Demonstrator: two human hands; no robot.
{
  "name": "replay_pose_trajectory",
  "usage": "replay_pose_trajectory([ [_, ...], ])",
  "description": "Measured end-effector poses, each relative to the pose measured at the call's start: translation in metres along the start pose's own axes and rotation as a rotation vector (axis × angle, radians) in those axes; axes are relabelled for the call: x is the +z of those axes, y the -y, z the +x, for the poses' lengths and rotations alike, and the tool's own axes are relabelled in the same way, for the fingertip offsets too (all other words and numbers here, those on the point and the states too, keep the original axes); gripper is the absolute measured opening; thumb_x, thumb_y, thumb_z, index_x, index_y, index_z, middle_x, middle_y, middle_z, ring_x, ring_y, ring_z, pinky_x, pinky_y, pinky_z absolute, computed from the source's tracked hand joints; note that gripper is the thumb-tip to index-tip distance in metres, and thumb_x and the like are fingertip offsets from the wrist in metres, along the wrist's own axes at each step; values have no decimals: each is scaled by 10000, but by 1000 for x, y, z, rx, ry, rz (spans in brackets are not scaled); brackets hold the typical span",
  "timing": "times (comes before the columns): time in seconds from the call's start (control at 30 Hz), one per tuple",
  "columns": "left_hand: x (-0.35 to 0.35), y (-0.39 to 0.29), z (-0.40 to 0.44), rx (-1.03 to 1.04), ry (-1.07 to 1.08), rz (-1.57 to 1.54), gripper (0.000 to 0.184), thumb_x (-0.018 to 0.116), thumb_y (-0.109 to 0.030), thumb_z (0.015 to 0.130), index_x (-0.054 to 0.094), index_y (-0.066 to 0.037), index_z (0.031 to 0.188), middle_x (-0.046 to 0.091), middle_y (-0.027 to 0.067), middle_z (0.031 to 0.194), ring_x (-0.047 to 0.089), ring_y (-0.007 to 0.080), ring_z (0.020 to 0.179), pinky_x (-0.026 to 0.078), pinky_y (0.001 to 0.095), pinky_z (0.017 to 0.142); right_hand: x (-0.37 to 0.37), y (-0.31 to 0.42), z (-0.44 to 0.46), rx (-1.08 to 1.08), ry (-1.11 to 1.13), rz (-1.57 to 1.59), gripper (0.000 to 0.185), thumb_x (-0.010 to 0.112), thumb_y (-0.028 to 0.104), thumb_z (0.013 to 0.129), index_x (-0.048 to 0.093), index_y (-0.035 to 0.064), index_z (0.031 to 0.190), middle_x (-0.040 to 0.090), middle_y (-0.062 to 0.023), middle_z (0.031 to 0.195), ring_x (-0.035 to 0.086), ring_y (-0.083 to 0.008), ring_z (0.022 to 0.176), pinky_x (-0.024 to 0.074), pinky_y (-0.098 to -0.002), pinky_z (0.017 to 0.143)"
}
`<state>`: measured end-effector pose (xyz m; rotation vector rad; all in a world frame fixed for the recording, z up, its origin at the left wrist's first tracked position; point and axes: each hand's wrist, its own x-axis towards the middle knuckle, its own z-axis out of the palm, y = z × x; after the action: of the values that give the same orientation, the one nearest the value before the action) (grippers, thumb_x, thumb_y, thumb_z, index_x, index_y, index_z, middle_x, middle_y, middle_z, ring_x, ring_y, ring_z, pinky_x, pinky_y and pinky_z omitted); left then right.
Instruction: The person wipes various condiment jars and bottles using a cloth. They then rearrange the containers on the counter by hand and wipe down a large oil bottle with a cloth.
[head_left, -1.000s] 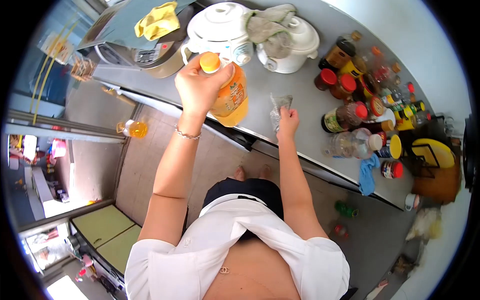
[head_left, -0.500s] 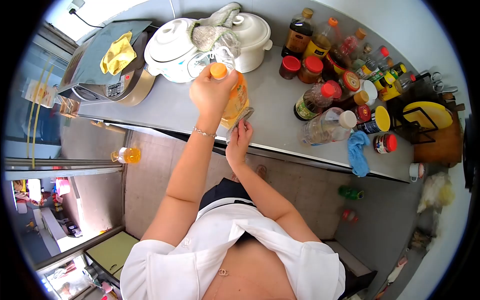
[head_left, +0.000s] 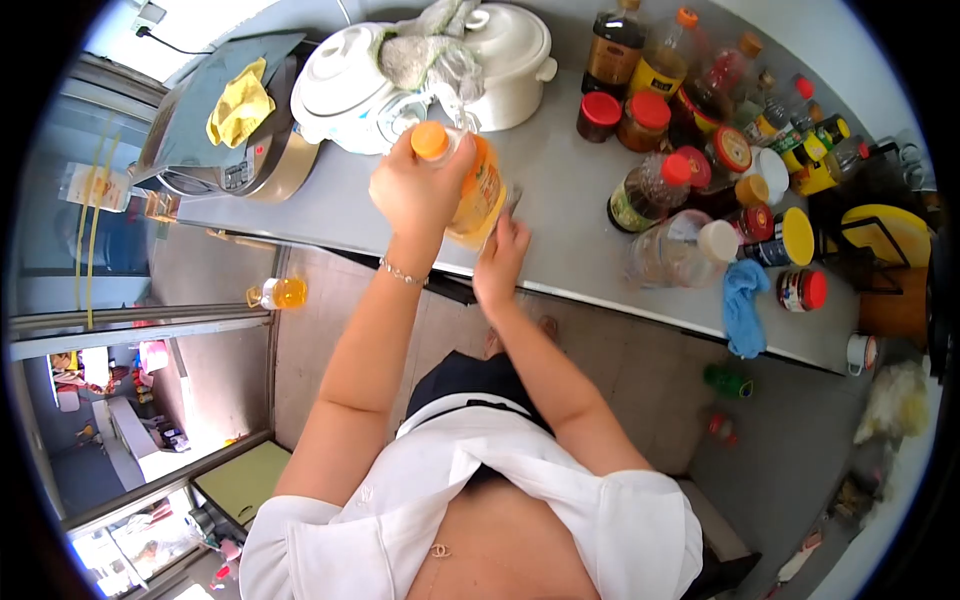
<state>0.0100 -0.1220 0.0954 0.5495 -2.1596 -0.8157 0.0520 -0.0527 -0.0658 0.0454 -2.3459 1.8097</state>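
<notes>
My left hand (head_left: 415, 190) is closed around the upper part of a plastic bottle (head_left: 481, 195) with an orange cap and an orange label. The bottle is over the front of the grey counter, tilted a little. At its lower right side, my right hand (head_left: 502, 262) pinches a greyish cloth (head_left: 512, 199) against the bottle; most of the cloth is hidden by fingers and bottle. Just behind the bottle are two white lidded pots, the left pot (head_left: 340, 85) and the right pot (head_left: 515, 60), with a grey-green knitted cloth (head_left: 410, 62) draped between them.
A rice cooker (head_left: 280, 170) with a yellow cloth (head_left: 241, 103) stands at left. Crowded at right are several sauce bottles and jars, including a large clear bottle (head_left: 670, 250), and a blue cloth (head_left: 743, 310) over the counter edge. An oil bottle (head_left: 280, 293) stands on the floor.
My right hand has moved slightly up and right along the bottle's side with the cloth, now less visible. My left hand keeps its grip. The whole view has shifted somewhat.
</notes>
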Motion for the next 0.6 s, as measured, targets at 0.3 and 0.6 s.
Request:
replay_pose_trajectory([
  [0.3,0,2,3,28,-30,-41,337,743,-360,593,661,-83,766,642,51,635,626,181,555,491,287,534,-14,13,-24,-117,147,-185,432,475,-40,798,461,36,1223,448,-199,1000,504,-319,852,428,-371,750],
  [0.6,-4,7,8,42,-6,-22,379,742,-402,584,659,-79,765,638,38,626,622,180,549,490,293,535,-18,-24,-6,72,203,-35,386,499,34,851,451,37,1234,515,-120,998,546,-265,882,447,-346,792],
])
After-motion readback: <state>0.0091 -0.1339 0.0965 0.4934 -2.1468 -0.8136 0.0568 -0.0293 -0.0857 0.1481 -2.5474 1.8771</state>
